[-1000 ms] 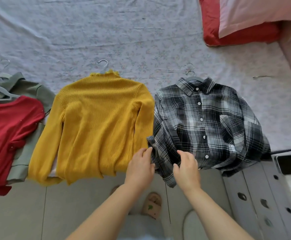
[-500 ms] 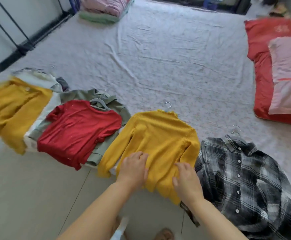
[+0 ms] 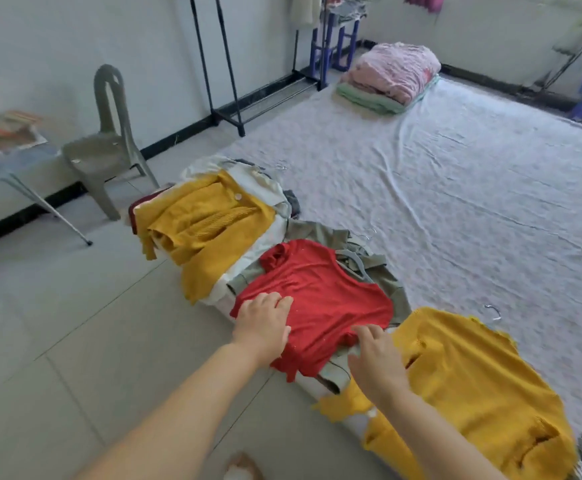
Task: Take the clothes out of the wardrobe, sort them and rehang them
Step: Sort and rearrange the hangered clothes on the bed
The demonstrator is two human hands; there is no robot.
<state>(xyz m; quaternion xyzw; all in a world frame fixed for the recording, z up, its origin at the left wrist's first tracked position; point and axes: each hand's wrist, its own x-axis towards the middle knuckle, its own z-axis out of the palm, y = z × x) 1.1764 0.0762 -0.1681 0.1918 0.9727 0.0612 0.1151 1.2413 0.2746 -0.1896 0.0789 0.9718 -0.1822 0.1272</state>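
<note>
I see the bed (image 3: 456, 202), its pale sheet wrinkled, carrying a row of clothes along its near left edge. A yellow sweater (image 3: 473, 393) lies flat at the near end, and a yellow cardigan (image 3: 210, 230) is heaped on pale garments at the far end. Between them the red top (image 3: 320, 306) lies spread over a green garment (image 3: 386, 282). Both forearms reach forward, palms down. My left grip (image 3: 263, 323) rests open on the red top's near left hem, fingers lightly bent. My right grip (image 3: 376, 362) is open, fingers spread, fingertips touching the hem's right side. A grey hanger (image 3: 355, 263) shows at the collar.
</note>
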